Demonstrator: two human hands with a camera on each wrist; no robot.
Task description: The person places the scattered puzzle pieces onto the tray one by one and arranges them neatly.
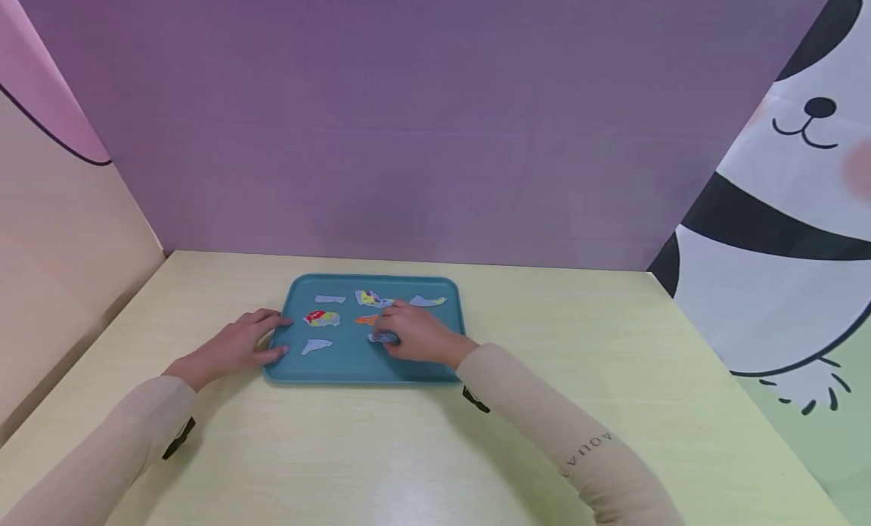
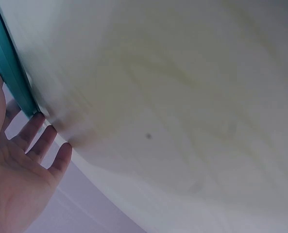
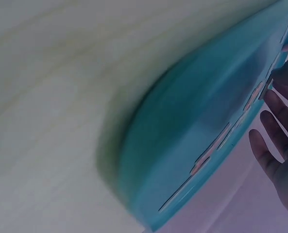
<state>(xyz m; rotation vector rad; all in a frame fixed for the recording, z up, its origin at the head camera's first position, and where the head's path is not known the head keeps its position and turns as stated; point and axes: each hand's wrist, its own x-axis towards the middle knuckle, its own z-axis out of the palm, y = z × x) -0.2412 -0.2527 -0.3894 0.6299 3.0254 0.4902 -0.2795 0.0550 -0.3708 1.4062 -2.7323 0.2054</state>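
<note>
A teal tray (image 1: 354,369) lies on the table with several flat, irregular-edged printed pieces in it. My left hand (image 1: 234,346) is at the tray's left edge, thumb and fingers spread and touching the rim. Over the tray's middle, my right hand (image 1: 418,335) pinches a pale flat piece (image 1: 381,338) between thumb and finger, partly covered by the fingers. An orange piece (image 1: 366,320) is just behind those fingers. A red and yellow piece (image 1: 322,318) lies to the left, with a pale piece (image 1: 316,346) in front of it.
Along the tray's back are a pale strip (image 1: 330,299), a yellow and purple piece (image 1: 370,298) and a pale, yellow-tipped piece (image 1: 429,301). The light wooden table (image 1: 327,450) meets a purple backdrop (image 1: 408,133) behind. A panda-printed panel (image 1: 782,231) stands on the right.
</note>
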